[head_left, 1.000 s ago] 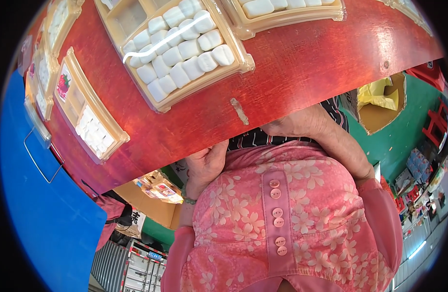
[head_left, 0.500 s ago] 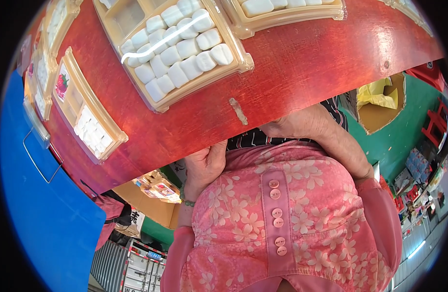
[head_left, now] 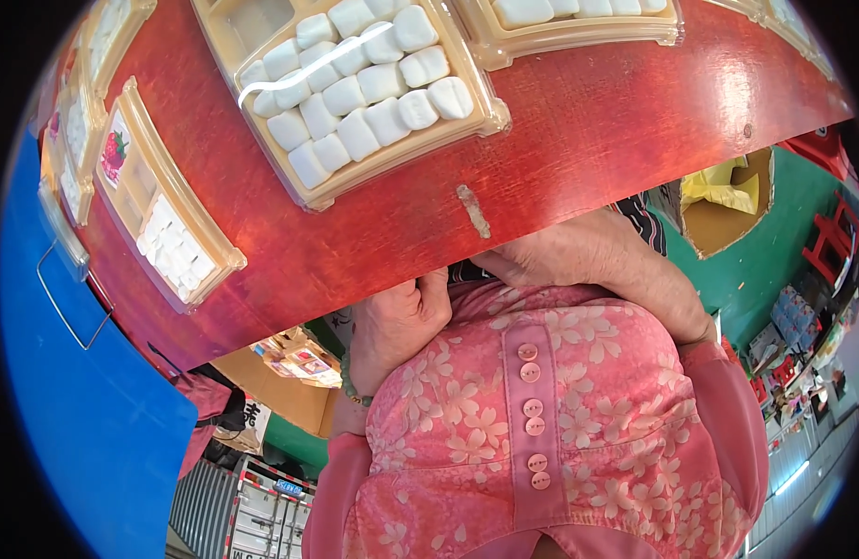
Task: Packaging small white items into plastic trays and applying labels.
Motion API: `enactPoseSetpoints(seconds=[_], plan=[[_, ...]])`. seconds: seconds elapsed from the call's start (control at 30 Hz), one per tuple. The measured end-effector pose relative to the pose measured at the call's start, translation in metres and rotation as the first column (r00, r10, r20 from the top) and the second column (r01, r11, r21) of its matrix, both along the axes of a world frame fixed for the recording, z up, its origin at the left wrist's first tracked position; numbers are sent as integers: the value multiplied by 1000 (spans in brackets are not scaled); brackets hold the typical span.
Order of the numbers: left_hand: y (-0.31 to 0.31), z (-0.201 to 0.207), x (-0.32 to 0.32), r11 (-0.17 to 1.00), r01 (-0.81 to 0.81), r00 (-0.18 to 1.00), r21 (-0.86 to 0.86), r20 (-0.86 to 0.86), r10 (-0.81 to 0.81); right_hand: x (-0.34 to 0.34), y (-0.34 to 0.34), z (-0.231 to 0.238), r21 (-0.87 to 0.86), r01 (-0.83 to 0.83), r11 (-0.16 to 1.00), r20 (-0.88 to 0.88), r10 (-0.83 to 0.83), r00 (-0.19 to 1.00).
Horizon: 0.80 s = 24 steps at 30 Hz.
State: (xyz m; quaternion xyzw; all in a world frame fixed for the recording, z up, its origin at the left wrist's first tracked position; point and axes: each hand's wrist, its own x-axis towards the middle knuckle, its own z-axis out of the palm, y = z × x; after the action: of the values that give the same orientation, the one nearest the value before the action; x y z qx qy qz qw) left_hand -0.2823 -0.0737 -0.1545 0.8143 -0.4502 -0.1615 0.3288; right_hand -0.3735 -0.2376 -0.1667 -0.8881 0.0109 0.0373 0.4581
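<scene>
- My left hand [head_left: 398, 321] and right hand [head_left: 564, 256] sit at the red bench [head_left: 578, 149] edge, fingers curled under; what they pinch I cannot tell.
- Clear tray of white sweets [head_left: 364, 93] lies flat above, well clear of both.

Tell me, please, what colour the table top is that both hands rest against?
A glossy red table top, clearest in the head view.

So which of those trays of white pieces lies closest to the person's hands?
The big central tray, packed with white blocks: its near corner sits just above both hands, left and right; the others lie farther off.
</scene>
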Motion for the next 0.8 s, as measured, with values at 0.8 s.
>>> enactPoseSetpoints(seconds=[0.8], plan=[[44, -26, 7, 993, -110, 910, 48, -398, 121, -4, 0, -25, -620, 47, 783, 326, 203, 923]])
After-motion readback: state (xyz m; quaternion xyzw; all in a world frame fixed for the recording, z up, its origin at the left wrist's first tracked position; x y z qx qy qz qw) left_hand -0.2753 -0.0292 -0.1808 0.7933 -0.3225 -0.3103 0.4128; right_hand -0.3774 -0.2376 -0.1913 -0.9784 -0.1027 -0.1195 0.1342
